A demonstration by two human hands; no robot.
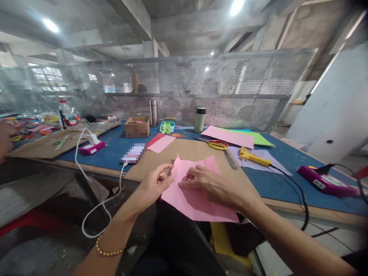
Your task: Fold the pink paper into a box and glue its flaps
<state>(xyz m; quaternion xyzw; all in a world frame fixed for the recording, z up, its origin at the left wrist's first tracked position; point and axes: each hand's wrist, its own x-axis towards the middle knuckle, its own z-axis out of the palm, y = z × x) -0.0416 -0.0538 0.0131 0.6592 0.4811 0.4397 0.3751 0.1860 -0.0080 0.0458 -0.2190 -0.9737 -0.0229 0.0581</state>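
Note:
A pink sheet of paper (pixel 198 201) lies over the near edge of a brown cardboard mat (pixel 195 151), creased and partly folded. My left hand (pixel 152 186) pinches its left edge between thumb and fingers. My right hand (pixel 211 184) presses down on the paper's middle with bent fingers, holding a fold. A beaded bracelet sits on my left wrist.
On the blue table (pixel 276 182) lie scissors (pixel 217 144), a yellow glue gun (pixel 253 156) with its black cord, magenta devices (pixel 326 182) (pixel 92 147), pink and green sheets (pixel 230 136), a cardboard box (pixel 137 127), two flasks (pixel 199 119). Another person's hand (pixel 5 140) shows at far left.

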